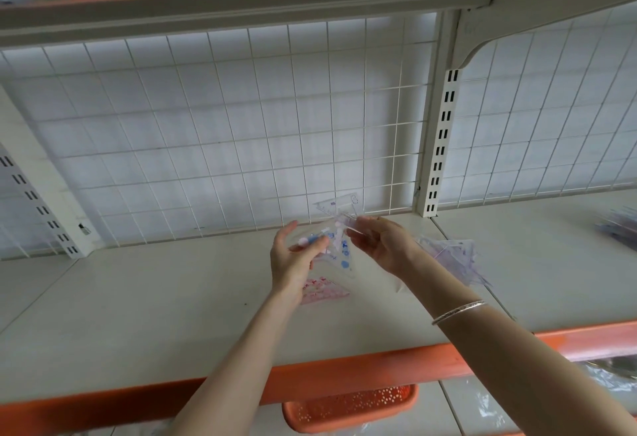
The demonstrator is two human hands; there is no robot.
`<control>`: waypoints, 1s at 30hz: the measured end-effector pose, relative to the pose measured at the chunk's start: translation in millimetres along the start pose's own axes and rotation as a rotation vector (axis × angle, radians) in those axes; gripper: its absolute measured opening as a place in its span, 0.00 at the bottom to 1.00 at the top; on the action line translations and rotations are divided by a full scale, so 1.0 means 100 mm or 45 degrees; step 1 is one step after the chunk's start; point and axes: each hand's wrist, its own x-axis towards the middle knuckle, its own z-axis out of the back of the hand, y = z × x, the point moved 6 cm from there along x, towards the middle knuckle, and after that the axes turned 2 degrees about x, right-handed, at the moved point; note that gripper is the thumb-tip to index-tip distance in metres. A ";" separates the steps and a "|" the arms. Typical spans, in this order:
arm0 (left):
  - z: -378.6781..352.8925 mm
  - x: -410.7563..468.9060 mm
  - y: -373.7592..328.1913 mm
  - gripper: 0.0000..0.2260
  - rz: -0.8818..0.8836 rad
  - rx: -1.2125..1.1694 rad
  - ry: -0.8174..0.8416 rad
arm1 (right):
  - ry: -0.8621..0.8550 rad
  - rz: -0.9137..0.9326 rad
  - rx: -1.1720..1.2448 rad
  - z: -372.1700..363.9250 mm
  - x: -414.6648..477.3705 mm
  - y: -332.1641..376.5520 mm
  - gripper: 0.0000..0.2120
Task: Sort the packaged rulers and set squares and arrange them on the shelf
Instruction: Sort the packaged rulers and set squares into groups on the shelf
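**Both hands hold a clear set-square pack over the shelf**

The pack is thin, glossy clear plastic, roughly triangular, printed with blue and pink marks. It is held in the air just above the middle of the shelf, between the two hands. Its narrow point hangs down toward the near edge and its wide part rises toward the grid, so its long axis runs steeply from front to back. Motion blur hides finer detail.

The left hand grips the pack's left side with curled fingers, thumb raised. The right hand pinches the upper right corner between thumb and fingertips; a thin silver bracelet circles that forearm.

Above the hands a clear strip with dark print shows against the grid; I cannot tell whether it belongs to the held pack.

A pink set square lies flat on the shelf under the left wrist. A crumpled pile of clear, purplish packs lies just right of the right hand.

The shelf is smooth cream metal with an orange front strip. The grid is white wire in squares. An orange perforated basket sits below.
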 end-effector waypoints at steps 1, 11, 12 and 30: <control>-0.01 0.00 -0.02 0.19 0.001 0.014 0.030 | 0.006 0.012 -0.001 -0.02 0.00 0.01 0.06; -0.05 0.01 0.01 0.02 0.132 -0.039 0.248 | -0.131 0.138 0.041 0.08 0.04 0.06 0.12; -0.03 0.02 0.02 0.02 0.137 -0.052 0.229 | -0.161 0.151 0.072 0.11 0.04 0.07 0.12; -0.15 0.13 0.07 0.26 0.926 -0.439 0.329 | 0.183 0.272 0.149 -0.07 -0.07 0.07 0.10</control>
